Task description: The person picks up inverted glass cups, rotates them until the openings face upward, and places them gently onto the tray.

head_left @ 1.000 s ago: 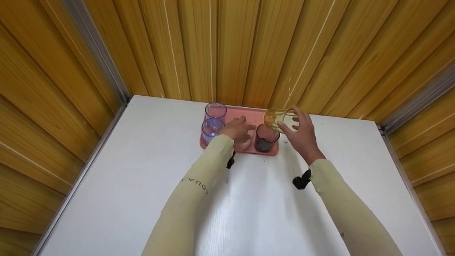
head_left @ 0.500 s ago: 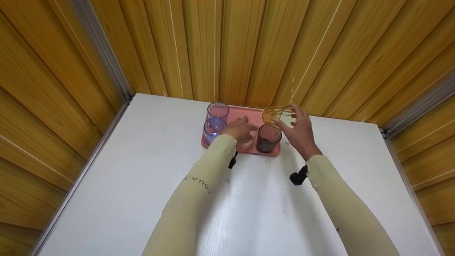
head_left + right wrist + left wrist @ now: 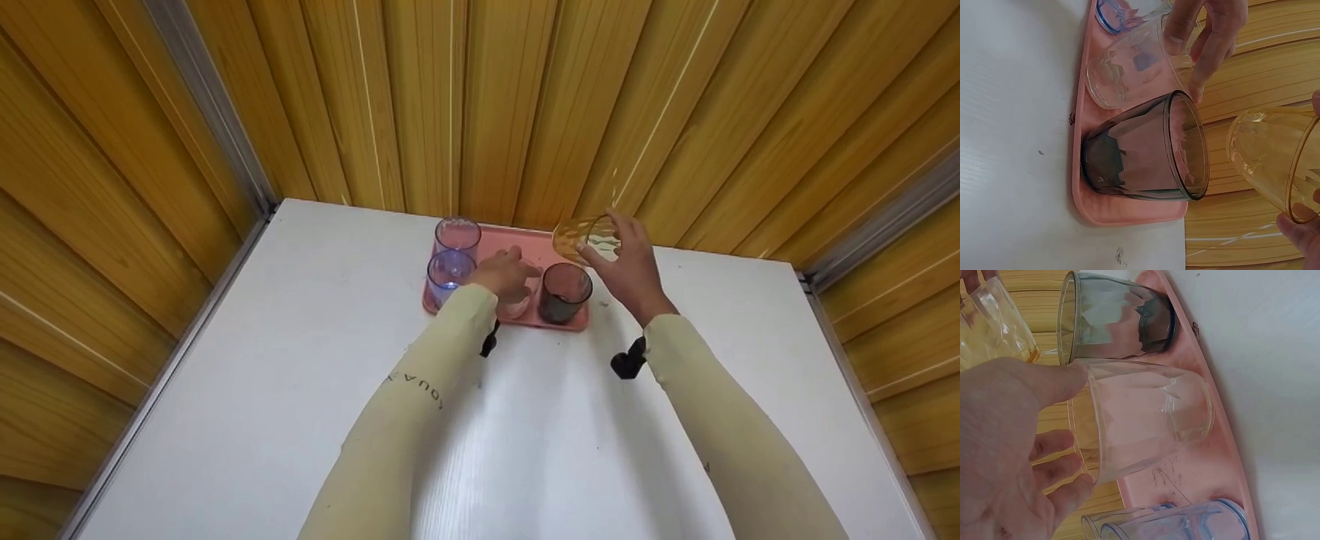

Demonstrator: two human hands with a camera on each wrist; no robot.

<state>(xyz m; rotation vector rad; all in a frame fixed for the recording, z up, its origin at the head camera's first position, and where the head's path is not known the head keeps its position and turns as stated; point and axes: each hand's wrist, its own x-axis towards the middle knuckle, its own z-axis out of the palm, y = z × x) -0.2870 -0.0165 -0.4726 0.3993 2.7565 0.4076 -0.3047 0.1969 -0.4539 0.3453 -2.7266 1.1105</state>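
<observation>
My left hand (image 3: pixel 501 274) holds a clear glass (image 3: pixel 1140 422) by its rim, thumb on one side and fingers on the other; the glass stands upright on a pink tray (image 3: pixel 514 237). My right hand (image 3: pixel 634 270) grips a yellow glass (image 3: pixel 570 240) near its rim. That glass is raised over the tray's back right part and leans in the head view, its base pointing left. Just in front of it, a dark grey glass (image 3: pixel 1134 152) stands on the tray's front right, beside the clear one. Much of the clear glass is hidden behind my left hand in the head view.
A blue glass (image 3: pixel 448 279) and a pale purple glass (image 3: pixel 457 234) stand one behind the other along the tray's left side. The tray lies near the back edge of a white table (image 3: pixel 337 300), close to a wood-panelled wall (image 3: pixel 495 112).
My right hand has moved the yellow glass slightly back toward the wall, and it no longer overlaps the grey glass in the head view. My left hand keeps its place on the clear glass.
</observation>
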